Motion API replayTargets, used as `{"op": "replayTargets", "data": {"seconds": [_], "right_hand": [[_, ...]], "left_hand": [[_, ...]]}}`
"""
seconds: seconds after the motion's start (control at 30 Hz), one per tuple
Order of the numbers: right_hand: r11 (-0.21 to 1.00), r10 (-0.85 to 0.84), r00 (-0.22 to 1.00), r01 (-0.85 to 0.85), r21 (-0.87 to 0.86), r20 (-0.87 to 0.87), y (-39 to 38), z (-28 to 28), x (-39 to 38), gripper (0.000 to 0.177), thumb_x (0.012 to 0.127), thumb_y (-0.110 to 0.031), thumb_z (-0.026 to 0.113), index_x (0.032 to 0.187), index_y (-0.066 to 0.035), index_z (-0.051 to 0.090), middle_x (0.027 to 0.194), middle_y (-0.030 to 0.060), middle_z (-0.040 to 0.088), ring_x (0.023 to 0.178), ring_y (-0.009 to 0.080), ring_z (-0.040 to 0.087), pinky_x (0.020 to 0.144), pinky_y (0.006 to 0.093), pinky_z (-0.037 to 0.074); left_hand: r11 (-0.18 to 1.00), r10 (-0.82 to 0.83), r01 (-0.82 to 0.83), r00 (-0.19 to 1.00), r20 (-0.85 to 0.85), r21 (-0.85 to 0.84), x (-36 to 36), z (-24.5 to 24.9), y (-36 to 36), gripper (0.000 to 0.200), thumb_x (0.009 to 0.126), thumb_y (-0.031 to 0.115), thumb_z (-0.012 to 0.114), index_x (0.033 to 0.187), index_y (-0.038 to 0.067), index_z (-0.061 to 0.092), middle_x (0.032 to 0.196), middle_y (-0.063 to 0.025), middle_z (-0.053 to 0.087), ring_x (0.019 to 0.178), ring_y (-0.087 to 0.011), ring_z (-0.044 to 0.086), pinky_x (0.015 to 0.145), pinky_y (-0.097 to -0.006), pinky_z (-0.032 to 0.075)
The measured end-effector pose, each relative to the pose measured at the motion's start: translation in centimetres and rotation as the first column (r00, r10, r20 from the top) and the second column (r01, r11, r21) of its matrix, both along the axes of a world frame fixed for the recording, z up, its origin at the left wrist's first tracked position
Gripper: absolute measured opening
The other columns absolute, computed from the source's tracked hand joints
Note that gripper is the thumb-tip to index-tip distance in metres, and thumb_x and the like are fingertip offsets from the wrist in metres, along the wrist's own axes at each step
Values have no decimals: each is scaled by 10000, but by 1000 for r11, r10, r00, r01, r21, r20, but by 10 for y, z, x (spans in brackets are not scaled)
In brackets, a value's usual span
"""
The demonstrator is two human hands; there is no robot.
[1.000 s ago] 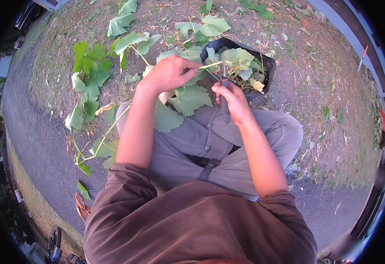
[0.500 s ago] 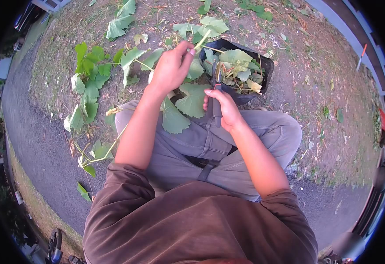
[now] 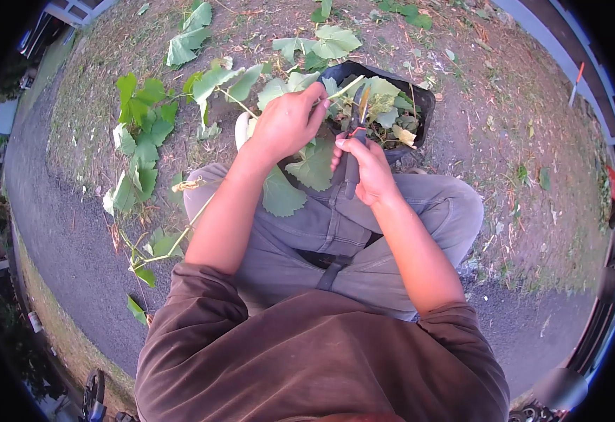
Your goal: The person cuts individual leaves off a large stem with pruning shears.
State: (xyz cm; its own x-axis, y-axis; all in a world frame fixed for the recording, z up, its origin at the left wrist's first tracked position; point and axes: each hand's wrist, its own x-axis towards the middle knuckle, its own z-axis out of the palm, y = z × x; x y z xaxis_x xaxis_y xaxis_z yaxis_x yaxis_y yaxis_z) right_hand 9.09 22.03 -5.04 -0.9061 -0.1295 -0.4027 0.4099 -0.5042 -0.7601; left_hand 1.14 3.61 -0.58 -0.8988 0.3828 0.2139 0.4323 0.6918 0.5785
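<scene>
My left hand (image 3: 290, 123) is closed round a green vine stem (image 3: 345, 89), whose cut-looking end points up and right over a black bin (image 3: 426, 116). Broad leaves hang below that hand, one big leaf (image 3: 283, 193) resting over my lap. In my right hand (image 3: 369, 169) is a pair of pruning shears (image 3: 359, 132), gripped by the dark handles with the blades upward. Those blades are parted a little and overlap the bin's opening in this view, just right of the stem. Cut leaves and a yellowed piece (image 3: 404, 135) fill the bin.
A long leafy vine (image 3: 146, 148) trails over the ground on my left. More loose leaves (image 3: 337, 42) lie beyond the bin. My crossed legs (image 3: 434, 204) are close under both hands. An orange-tipped stake (image 3: 577, 83) stands far right.
My left hand has moved down and right, bringing the stem's end lower and over the bin. The shears have shifted slightly right, and their blades now show apart.
</scene>
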Motion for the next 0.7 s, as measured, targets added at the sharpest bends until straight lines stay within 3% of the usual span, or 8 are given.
{"op": "replayTargets", "data": {"seconds": [0.2, 0.3, 0.37, 0.4, 0.47, 0.6, 0.7], "right_hand": [[995, 24, 998, -18, -100, 64, 2, -4, -1, 139, 977, -176, 740, 1000, -64, 660, 841, 34, 654, 733, 155, 647, 677, 321, 554], [993, 29, 997, -20, -114, 78, -1, 3, 1, 183, 983, -217, 729, 1042, -58, 661, 848, 38, 659, 748, 165, 661, 702, 333, 564], [977, 34, 993, -9, -213, 112, -3, 2, 3, 255, 994, -266, 706, 1113, -45, 659, 893, 49, 671, 811, 180, 684, 764, 343, 573], [977, 33, 993, -8, -214, 111, -3, 1, 4, 255, 994, -266, 706, 1113, -45, 659, 893, 49, 671, 811, 180, 684, 764, 343, 573], [996, 86, 996, -85, -33, 21, -4, -3, 5, 314, 996, -290, 690, 1178, -36, 655, 953, 60, 684, 882, 190, 699, 820, 343, 572], [994, 108, 993, -107, -26, 40, -4, -3, 5, 326, 991, -296, 694, 1187, -38, 661, 985, 63, 690, 909, 190, 699, 830, 335, 569], [990, 98, 993, -90, -112, 68, 1, -10, 2, 382, 1012, -302, 655, 1271, -22, 630, 1003, 85, 686, 947, 225, 697, 906, 375, 563]], "left_hand": [[1000, 5, -5, 1000, 8, 26, -1, -3, 2, 169, 1044, 195, 633, 1113, 42, 628, 803, -198, 708, 770, -442, 695, 716, -527, 518], [997, 44, -43, 999, -3, 64, -4, -4, -2, 173, 1041, 191, 635, 1115, 35, 634, 807, -200, 708, 767, -441, 693, 716, -522, 516], [995, 74, -73, 997, -10, 65, -5, -4, -2, 173, 1040, 188, 635, 1113, 32, 637, 810, -201, 709, 766, -441, 693, 717, -520, 516], [993, 100, -100, 995, 0, 55, -5, -3, -1, 170, 1038, 185, 636, 1108, 30, 642, 812, -201, 711, 766, -438, 696, 715, -518, 518], [991, 126, -126, 992, 10, 47, -4, -2, -2, 167, 1037, 183, 637, 1102, 29, 647, 814, -200, 713, 766, -435, 699, 714, -516, 519], [998, 25, -27, 999, 36, 57, -4, -4, -2, 173, 1039, 191, 641, 1109, 34, 653, 820, -200, 720, 770, -429, 707, 716, -514, 527], [999, -28, 27, 999, 40, 26, 1, -6, 1, 175, 1043, 198, 642, 1113, 38, 655, 820, -205, 720, 776, -432, 710, 721, -513, 534]]}}
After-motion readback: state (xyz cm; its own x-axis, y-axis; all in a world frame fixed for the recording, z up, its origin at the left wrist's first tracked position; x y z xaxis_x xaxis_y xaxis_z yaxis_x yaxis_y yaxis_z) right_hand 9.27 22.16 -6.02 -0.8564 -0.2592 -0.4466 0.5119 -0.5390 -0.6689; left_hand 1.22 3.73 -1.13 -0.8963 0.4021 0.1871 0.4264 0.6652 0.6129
